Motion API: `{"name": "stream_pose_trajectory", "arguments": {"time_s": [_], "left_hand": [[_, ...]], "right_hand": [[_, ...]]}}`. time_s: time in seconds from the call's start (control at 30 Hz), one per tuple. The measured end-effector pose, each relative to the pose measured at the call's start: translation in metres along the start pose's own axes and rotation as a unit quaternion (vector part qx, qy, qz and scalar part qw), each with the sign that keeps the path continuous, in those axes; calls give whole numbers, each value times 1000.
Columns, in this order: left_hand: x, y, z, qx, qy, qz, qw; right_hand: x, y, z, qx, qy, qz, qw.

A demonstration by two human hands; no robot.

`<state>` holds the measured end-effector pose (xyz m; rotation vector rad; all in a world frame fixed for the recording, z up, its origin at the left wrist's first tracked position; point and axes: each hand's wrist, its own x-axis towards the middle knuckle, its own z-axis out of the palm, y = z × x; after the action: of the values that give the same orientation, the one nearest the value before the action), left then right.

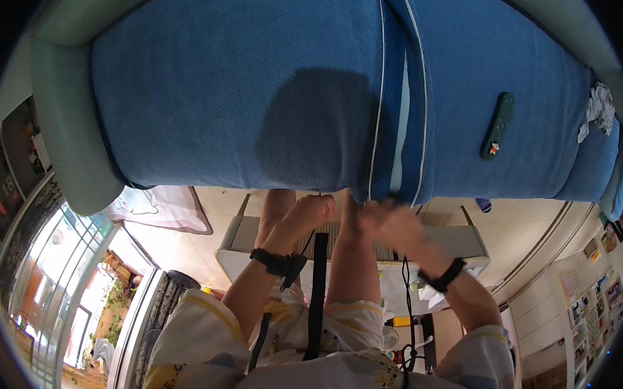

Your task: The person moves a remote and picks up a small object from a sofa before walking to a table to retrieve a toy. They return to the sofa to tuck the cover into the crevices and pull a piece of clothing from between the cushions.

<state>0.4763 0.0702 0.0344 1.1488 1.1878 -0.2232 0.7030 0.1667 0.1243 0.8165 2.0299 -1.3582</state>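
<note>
A sofa seat with a textured blue cover (232,93) lies before me, its pale piping running front to back beside a fold. My left hand (313,211) is at the cover's front edge, fingers curled; a thin dark cord passes by it, and whether it is held is unclear. To its right, my right hand (390,223) is blurred below the piped fold, near a small dark thing (394,199) at the edge. What its fingers grip cannot be made out. Black bands circle both wrists. A dark green oblong case (498,126) with a small figure lies on the right seat.
Greenish sofa arm (64,126) at left; crumpled cloth (599,111) at far right. A low table (233,243) with several items stands beneath and behind my legs. Black straps and knotted cords (406,286) hang before my body. A pale patterned mat (166,207) lies on the floor.
</note>
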Motion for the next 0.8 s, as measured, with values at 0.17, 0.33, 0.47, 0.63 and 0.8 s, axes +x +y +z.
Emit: {"name": "stream_pose_trajectory", "arguments": {"time_s": [0.17,0.33,0.47,0.63,0.8], "left_hand": [[10,20,-10,30,80,78,993],[8,53,-32,-6,71,60,996],[19,69,-30,-78,77,109,988],[34,103,-39,-79,75,89,990],[39,105,-38,-80,82,71,991]], "right_hand": [[60,66,-87,-185,438,13,880],[15,68,12,-293,274,-64,914],[-36,33,80,-102,-217,-172,956],[8,59,31,117,430,16,895],[45,63,-59,-117,490,9,864]]}}
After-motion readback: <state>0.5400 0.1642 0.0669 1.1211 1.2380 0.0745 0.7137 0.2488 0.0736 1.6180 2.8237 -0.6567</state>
